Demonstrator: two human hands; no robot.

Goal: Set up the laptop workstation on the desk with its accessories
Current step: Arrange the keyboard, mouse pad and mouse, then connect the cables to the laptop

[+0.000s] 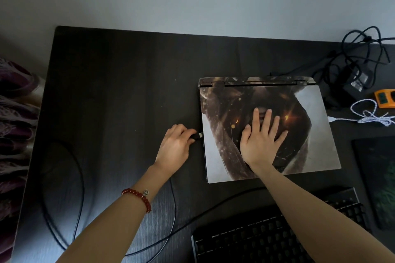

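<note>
Head view. The closed laptop (267, 130) lies on the counter (117, 92), right of centre. Our right hand (261, 141) rests spread flat on its lid, steadying it. Our left hand (177, 145) pinches a plug (197, 135) at the laptop's left edge; its cable (173, 203) loops back toward the keyboard (256, 241). We judge the step to be connecting the keyboard; next, the plug must align with the port and press home.
</note>
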